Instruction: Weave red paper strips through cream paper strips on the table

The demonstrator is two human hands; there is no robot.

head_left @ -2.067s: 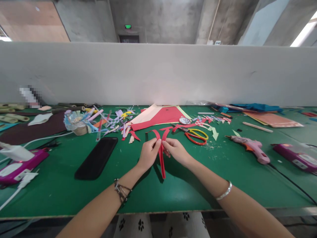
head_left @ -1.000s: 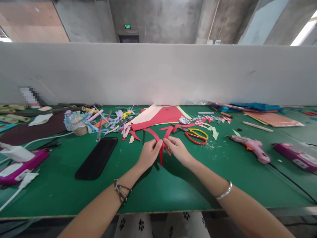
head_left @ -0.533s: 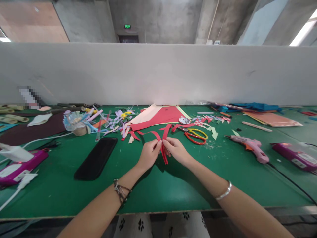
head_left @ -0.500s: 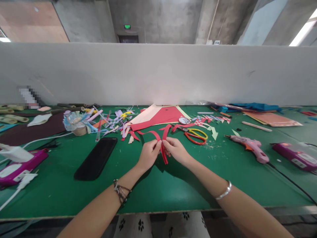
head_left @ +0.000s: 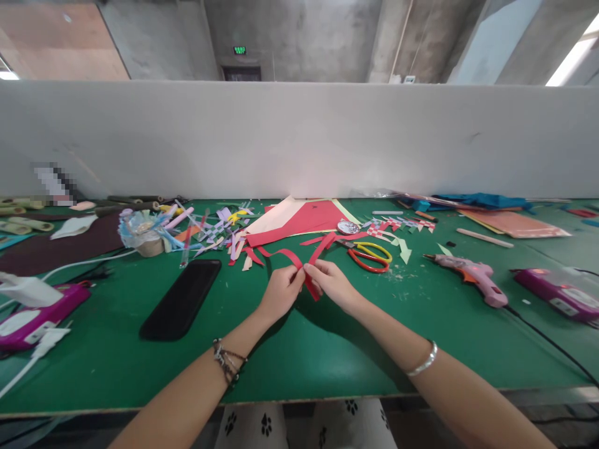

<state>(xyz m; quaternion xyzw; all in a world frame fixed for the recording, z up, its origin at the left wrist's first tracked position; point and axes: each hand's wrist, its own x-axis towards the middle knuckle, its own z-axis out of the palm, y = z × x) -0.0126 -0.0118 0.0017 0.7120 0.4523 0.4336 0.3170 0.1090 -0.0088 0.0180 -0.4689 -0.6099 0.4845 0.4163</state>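
Magenta plastic encases a long power strip (head_left: pixel 53 318) at the far left, with a white plug (head_left: pixel 30 289) seated in it. To its right, a flat black phone (head_left: pixel 181 300) lies aslant on the glossy green tabletop (head_left: pixel 262 368). Near the table's middle, the left hand (head_left: pixel 281 290) clamps a narrow red strip (head_left: pixel 284 253) of what looks like paper between thumb and bent fingers, one length curving away to the left. The right hand (head_left: pixel 333 284) pinches the same red material, its fingertips meeting or nearly meeting the left's; another length slants up and right, and a short end hangs below. Whether this is one folded piece or two overlapping cannot be made out. To handle it well, both thumbs should press squarely where the lengths meet, edges lined up, the pull light and even, since thin stock would probably crease or tear if twisted. Loose lengths are best kept clear of the scissors with red and yellow handles (head_left: pixel 373 257), just beyond the right hand. Farther right, a pink glue gun (head_left: pixel 480 280) rests well apart; its nozzle may be hot, so fingers should avoid it.
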